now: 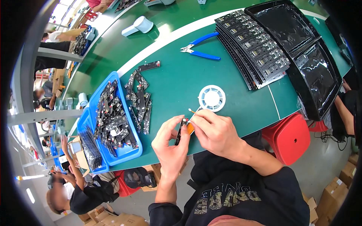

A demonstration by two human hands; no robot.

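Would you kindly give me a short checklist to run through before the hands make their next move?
1. Small black board in the left hand: ok, held in the fingers.
2. Right hand gripping the orange piece: cannot tell, fingers partly hide it.
3. Blue-handled cutters apart from both hands: ok, lying on the table.
4. White spool upright on its rim: not ok, lying flat.
5. Loose boards inside the blue tray: not ok, lying beside it.
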